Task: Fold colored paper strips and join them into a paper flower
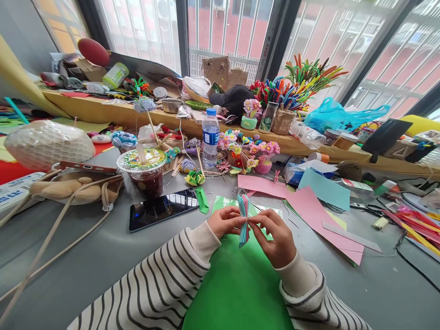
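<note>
A small bundle of folded pink and light blue paper [244, 236] is pinched at its middle, its pleated ends fanning out above and below. My left hand [227, 221] grips it from the left, thumb and fingers closed on it. From the right, my right hand [277, 238] pinches at the same middle with thumb and forefinger; whether a thin wire or thread lies there is too small to tell. Beneath both hands spreads a green sheet [237, 293]. Pink paper [323, 224] and a light blue sheet [325, 189] lie to the right.
A black phone [165, 208], a lidded cup of dark drink [146, 176] and a water bottle [210, 140] stand or lie ahead to the left. Crocheted flowers [240, 153] crowd the back. Scissors [369, 208] and paper strips [417, 229] are at right; a corded bag [79, 188] is left.
</note>
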Demonstrator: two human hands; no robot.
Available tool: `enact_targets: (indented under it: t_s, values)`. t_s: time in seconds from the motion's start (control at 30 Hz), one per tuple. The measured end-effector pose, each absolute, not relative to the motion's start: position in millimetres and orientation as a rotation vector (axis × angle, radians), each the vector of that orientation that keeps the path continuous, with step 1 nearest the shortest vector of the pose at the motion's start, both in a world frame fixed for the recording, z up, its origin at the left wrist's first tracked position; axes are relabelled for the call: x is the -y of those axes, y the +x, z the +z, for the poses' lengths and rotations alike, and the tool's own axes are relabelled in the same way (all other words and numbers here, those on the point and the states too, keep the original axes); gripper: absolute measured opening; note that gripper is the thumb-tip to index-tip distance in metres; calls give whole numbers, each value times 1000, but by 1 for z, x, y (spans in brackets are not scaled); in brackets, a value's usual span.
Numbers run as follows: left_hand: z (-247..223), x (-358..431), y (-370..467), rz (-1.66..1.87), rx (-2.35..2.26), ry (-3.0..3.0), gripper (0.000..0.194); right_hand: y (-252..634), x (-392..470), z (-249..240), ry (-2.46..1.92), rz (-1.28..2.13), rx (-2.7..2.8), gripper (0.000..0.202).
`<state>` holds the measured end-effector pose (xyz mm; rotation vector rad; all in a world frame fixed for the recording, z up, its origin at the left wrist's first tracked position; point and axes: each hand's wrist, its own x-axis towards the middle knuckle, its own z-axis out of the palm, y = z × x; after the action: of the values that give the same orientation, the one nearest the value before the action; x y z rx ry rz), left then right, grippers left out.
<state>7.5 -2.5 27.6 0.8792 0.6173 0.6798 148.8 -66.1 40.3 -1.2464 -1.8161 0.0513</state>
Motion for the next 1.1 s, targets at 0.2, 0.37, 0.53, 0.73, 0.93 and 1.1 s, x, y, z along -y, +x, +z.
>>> enact_targets:
  t_s: [0.2,0.37,0.53,0.73,0.93,1.1]
  values:
    - [25,1,6,666,-597,872,40,150,66,44,-1248,440,1746,10]
    - [28,3,5,597,-588,912,40,148,64,43,-1233,418,1736,12]
    - [28,4,7,582,-614,895,41,149,63,38,-1256,305,1756,14]
    - [17,2,8,595,-679,957,47,150,61,34,-1281,278,1759,13]
    - [14,0,8,579,-662,1019,45,149,59,31,-1307,485,1666,16]
    - [16,1,8,592,-664,1031,45,149,57,29,-1281,770,1528,18]
